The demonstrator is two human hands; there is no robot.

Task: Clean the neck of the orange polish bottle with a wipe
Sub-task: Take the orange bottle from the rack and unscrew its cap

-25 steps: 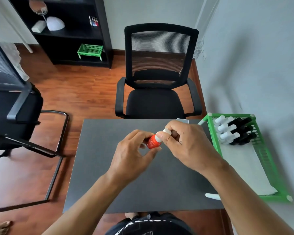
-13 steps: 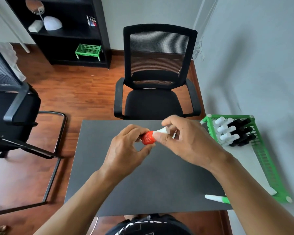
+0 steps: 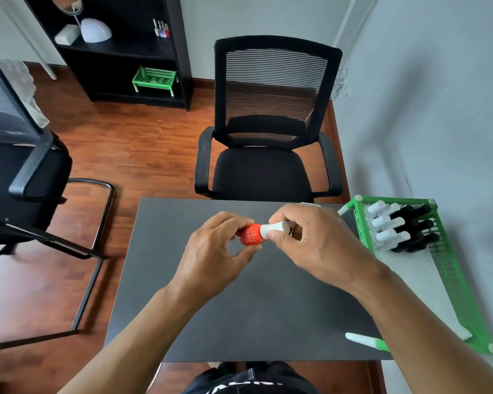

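- The bottle (image 3: 249,235), orange with a white cap (image 3: 274,228), lies tilted on its side in the air above the middle of the dark counter (image 3: 182,280), cap pointing right.
- The left hand (image 3: 211,261) pinches the orange body between thumb and fingers.
- The right hand (image 3: 313,245) is closed round the cap, thumb beneath and fingers over the top.
- The neck is covered by the cap; no wipe can be made out.
- Right of the counter sits a green basket (image 3: 453,280) holding black bottles with white caps (image 3: 396,226) laid in rows at its far end.
- A white-and-green stick (image 3: 366,340) lies at the counter's near right corner, partly hidden by the right forearm.
- A black chair (image 3: 265,123) stands beyond the counter.
- Something white behind the right hand is too hidden to identify.
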